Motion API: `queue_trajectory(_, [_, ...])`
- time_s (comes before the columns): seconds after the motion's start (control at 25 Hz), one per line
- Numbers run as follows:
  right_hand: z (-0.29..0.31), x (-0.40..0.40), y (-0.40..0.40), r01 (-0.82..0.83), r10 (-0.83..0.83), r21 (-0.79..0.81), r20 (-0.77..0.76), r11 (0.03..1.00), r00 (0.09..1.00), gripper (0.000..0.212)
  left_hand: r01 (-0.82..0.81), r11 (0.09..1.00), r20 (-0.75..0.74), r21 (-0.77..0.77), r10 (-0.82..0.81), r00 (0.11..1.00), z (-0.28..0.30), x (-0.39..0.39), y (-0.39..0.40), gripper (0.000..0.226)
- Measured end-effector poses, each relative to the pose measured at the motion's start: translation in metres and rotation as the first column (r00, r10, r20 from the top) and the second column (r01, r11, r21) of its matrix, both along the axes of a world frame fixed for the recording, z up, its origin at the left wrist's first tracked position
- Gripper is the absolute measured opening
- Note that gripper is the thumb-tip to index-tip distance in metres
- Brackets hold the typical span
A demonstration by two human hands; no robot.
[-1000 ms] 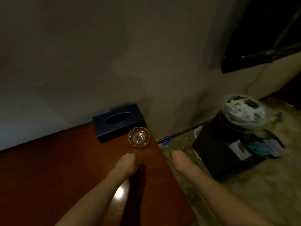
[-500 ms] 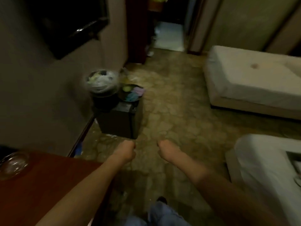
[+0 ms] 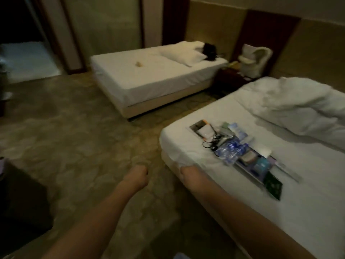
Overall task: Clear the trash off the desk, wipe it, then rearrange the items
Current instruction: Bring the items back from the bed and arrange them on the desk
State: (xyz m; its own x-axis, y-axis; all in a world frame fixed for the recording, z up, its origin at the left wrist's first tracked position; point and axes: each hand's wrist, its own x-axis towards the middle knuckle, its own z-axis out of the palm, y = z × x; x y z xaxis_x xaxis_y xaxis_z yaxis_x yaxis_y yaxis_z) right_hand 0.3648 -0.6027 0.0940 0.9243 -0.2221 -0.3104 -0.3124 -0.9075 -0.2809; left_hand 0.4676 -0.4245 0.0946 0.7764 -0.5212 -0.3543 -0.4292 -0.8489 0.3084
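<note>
Both my arms reach forward over the carpet. My left hand [image 3: 137,175] is curled into a fist above the floor and holds nothing that I can see. My right hand [image 3: 187,171] is also curled, at the corner of the near bed [image 3: 233,193]; its fingers are hidden below the wrist. On that bed lies a pile of items [image 3: 240,152]: crumpled blue-labelled plastic bottles [image 3: 230,151], a black cable [image 3: 211,143], a white pouch in a tray [image 3: 204,130], small packets and a dark green booklet [image 3: 273,187]. The desk is out of view.
A second bed [image 3: 149,81] with pillows and a black bag [image 3: 210,50] stands at the far side. A nightstand [image 3: 231,79] sits between the beds. A rumpled duvet [image 3: 302,105] covers the near bed's head. A dark object [image 3: 20,202] fills the left edge. Patterned carpet [image 3: 74,137] lies between.
My view has swung right, from the desk with the tissue box and glass, past the trash bins, to the two beds. Both hands stayed curled in front of me.
</note>
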Motion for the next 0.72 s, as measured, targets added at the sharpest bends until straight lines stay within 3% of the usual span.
queue_trajectory(0.2, [-0.003, -0.073, -0.132, 0.319, -0.319, -0.021, -0.013, 0.948, 0.948, 0.033, 0.332, 0.943, -0.013, 0.020, -0.332, 0.943, -0.014, -0.020, -0.161, 0.019])
queue_trajectory(0.44, [-0.024, -0.166, -0.225, 0.686, -0.683, 0.022, -0.074, 0.727, 0.726, 0.032, 0.583, 0.807, -0.014, 0.096, -0.584, 0.812, -0.033, -0.034, -0.327, 0.032])
queue_trajectory(0.72, [-0.071, -0.182, -0.323, 0.873, -0.844, 0.072, -0.228, 0.482, 0.485, 0.033, 0.765, 0.641, -0.113, 0.067, -0.756, 0.644, -0.084, -0.046, -0.489, 0.031])
